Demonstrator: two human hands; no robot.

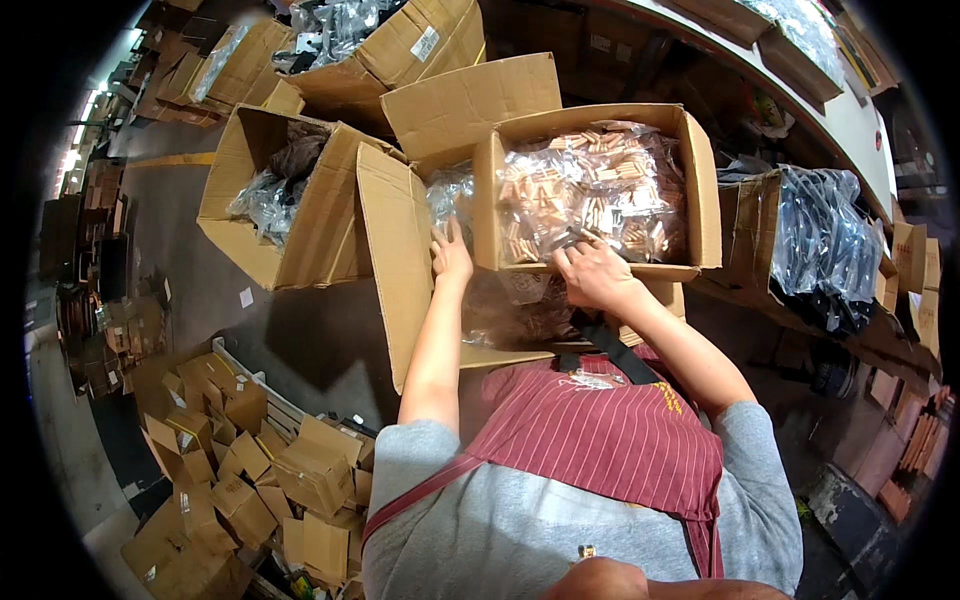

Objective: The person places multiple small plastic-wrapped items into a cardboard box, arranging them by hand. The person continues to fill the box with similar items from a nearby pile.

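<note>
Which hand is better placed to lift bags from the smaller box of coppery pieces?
Likely the right hand: its fingers are at the near rim of the smaller box, beside the bags. The left hand is outside that box.

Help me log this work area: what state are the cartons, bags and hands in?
Small carton: open.
Clear bags inside: filled with coppery pieces.
Large carton: open, flaps spread.
Left carton: open, partly filled.
Right carton: filled with bagged items.
Carton pile: jumbled.
Left hand: fingers extended, over large carton.
Right hand: fingers curled at small carton's rim.
</note>
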